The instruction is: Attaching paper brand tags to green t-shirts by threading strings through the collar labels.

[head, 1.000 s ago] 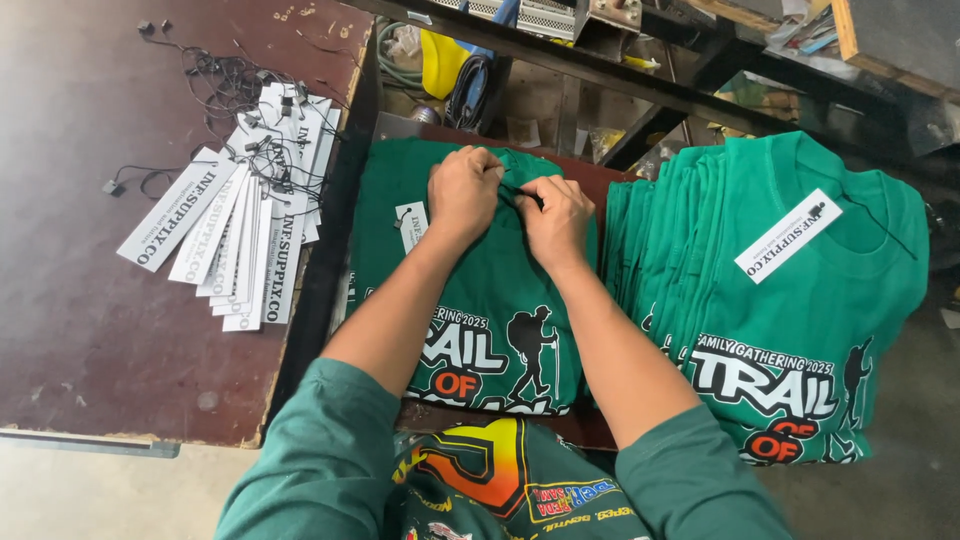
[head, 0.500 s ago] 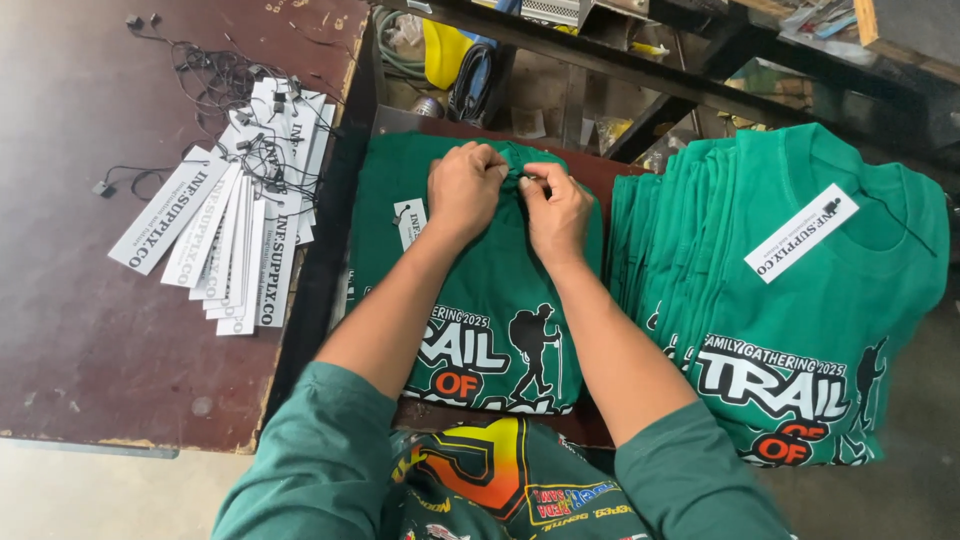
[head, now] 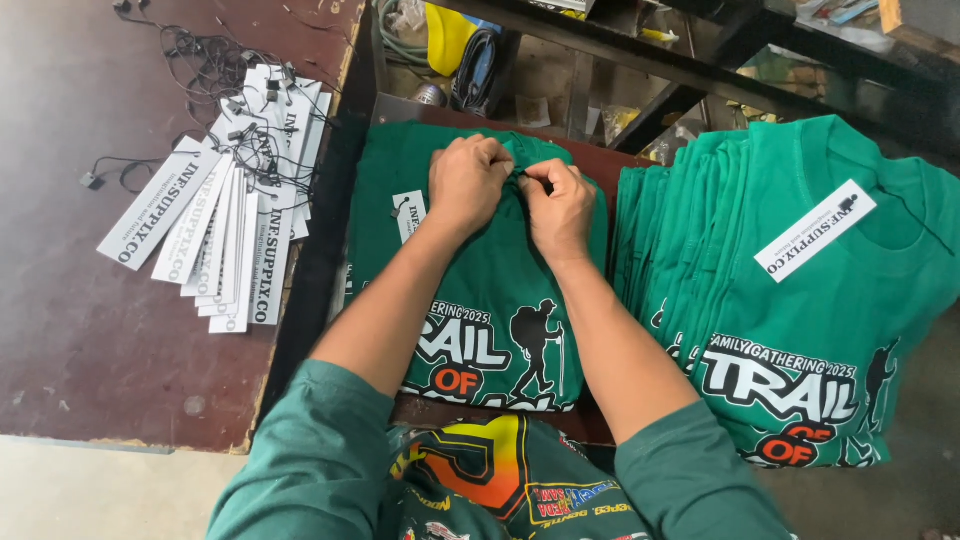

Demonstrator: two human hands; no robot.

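Observation:
A folded green T-shirt (head: pixel 480 300) with a printed hiker design lies in front of me. My left hand (head: pixel 466 182) and my right hand (head: pixel 558 205) rest together at its collar, fingers pinched around a thin black tag string (head: pixel 520 172). A white paper tag (head: pixel 409 214) lies on the shirt just left of my left hand. What the fingertips hold is mostly hidden.
A fan of white paper tags (head: pixel 232 222) with black strings lies on the dark red table (head: pixel 90 330) to the left. A stack of folded green shirts (head: pixel 800 300) topped by a white tag (head: pixel 815 230) sits on the right. Cluttered shelves stand behind.
My hands have stayed at the collar, with the fingers drawing closer together around the string. The view shifted slightly.

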